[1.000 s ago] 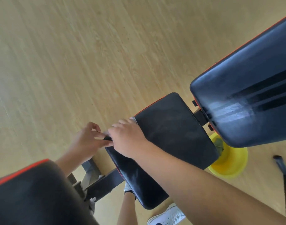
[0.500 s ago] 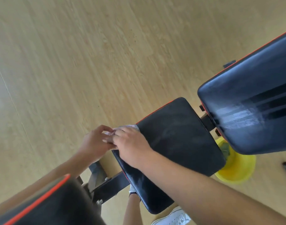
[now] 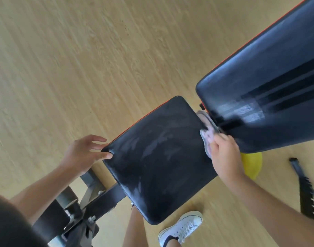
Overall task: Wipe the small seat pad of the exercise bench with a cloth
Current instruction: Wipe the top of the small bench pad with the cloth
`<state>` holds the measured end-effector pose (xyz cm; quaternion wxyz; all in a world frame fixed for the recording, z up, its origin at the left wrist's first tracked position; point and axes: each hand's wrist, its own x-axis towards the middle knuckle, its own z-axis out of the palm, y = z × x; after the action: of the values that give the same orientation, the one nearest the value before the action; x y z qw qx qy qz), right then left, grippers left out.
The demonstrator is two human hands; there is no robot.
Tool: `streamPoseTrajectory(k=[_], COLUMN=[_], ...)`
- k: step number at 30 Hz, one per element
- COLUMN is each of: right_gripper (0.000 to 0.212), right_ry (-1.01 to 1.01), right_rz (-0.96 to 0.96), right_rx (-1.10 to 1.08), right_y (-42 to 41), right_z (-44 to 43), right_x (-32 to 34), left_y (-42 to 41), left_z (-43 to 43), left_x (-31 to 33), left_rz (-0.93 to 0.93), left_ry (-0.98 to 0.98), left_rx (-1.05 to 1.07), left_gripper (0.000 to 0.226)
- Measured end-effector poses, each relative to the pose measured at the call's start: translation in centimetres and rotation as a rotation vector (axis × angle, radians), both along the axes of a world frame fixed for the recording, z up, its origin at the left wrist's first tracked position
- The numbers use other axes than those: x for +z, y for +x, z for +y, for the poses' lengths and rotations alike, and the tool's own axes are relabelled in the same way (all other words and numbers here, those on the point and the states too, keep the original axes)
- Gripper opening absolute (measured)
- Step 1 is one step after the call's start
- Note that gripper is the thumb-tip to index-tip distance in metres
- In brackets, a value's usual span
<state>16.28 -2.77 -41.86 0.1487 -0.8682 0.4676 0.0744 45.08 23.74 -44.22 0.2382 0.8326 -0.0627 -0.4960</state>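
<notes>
Beside seat pad (image 3: 159, 157) (dusty): right hand (image 3: 224, 154), cloth (image 3: 207, 138).

The seat pad (image 3: 158, 157) under my hands looks like black vinyl — smooth, faintly glossy, smeared with dull streaks. My cloth (image 3: 207, 138) is soft, pale, nubby fabric. Back pad (image 3: 270, 82): shinier vinyl. Floor (image 3: 81, 68) — matt wood grain. Frame (image 3: 92, 182): painted metal.

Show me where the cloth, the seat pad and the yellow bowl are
cloth (image 3: 207, 138), head view, bunched middle beside the right hand's fingers.
seat pad (image 3: 159, 157), head view, centre of its top.
yellow bowl (image 3: 251, 164), head view, visible rim.
</notes>
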Motion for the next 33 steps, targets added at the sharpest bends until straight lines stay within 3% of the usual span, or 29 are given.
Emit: streamPoseTrajectory(k=[2, 7, 11, 14, 17, 19, 22, 24, 30, 31, 33], right_gripper=[0.045, 0.049, 0.058, 0.047, 0.044, 0.045, 0.052, 0.052, 0.027, 0.026, 0.024], right_ry=[0.046, 0.15, 0.095, 0.256, 0.516, 0.599, 0.867, 0.924, 0.417, 0.421, 0.359], right_rz=[0.0, -0.225, -0.152, -0.139, -0.292, -0.266, 0.019, 0.029, -0.614, -0.638, -0.449], right_rx=[-0.111, -0.285, -0.363, -0.781, -1.195, -1.205, -1.029, -0.998, -1.301, -1.299, -1.219], right_y=[-2.4, 3.1, -1.3, -5.7, -5.6, -4.6, -4.0, -4.0, -5.5, -4.9, -3.9], right_z=[0.0, -1.3, 0.0, 1.9, 6.6, 11.7, 19.8, 21.0, 8.3, 8.5, 12.3], right_x=[0.0, -0.8, -0.2, -0.5, -0.5, -0.2, -0.4, -0.4, 0.2, 0.3, -0.1], left_y=[0.0, 0.2, 0.5, 0.3, 0.0, -0.1, -0.1, 0.0, 0.5, 0.5, 0.5], left_z=[0.1, 0.9, 1.1, 0.9, 0.7, 0.8, 0.6, 0.5, 0.5, 0.5, 0.5], left_x=[-0.1, -0.5, -0.6, -0.7, -0.6, -0.7, -0.6, -0.4, -0.1, -0.2, -0.4], left_rz=[-0.006, 0.026, 0.083, 0.082, 0.09, 0.093, 0.1, 0.104, 0.129, 0.127, 0.125], left_ry=[-0.001, 0.007, -0.012, -0.031, -0.046, -0.049, -0.06, -0.067, -0.044, -0.044, -0.046], left_rx=[-0.009, 0.006, 0.005, 0.027, 0.081, 0.096, 0.092, 0.073, 0.051, 0.056, 0.067], left_gripper=[0.042, 0.047, 0.062, 0.046, 0.037, 0.038, 0.041, 0.041, 0.063, 0.065, 0.063])
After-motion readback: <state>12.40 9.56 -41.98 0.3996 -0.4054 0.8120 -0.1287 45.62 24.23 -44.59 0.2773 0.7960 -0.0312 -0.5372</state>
